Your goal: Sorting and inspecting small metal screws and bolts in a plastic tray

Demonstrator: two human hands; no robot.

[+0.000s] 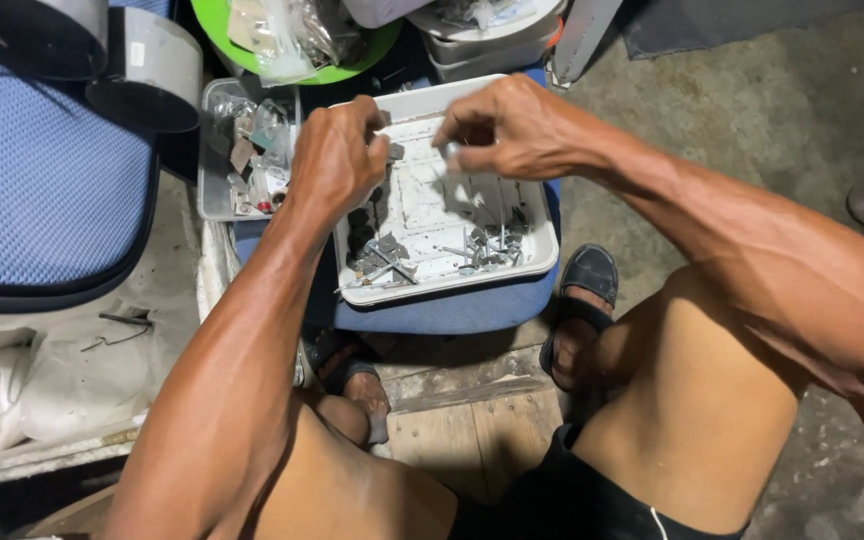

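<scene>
We have one view only, from a camera on the person's head. It looks steeply down past the knees, close over the white tray (542, 255) at centre; the blue chair (42, 190) lies far left, concrete floor (752, 110) far right.

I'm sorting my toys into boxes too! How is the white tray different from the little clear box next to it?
The white tray is bigger and solid white; the clear box is smaller and see-through. The tray lies under both hands, while the box sits off beside the left hand. The tray holds grey metal bits; the box holds mixed scraps. Both hold small parts.
</scene>
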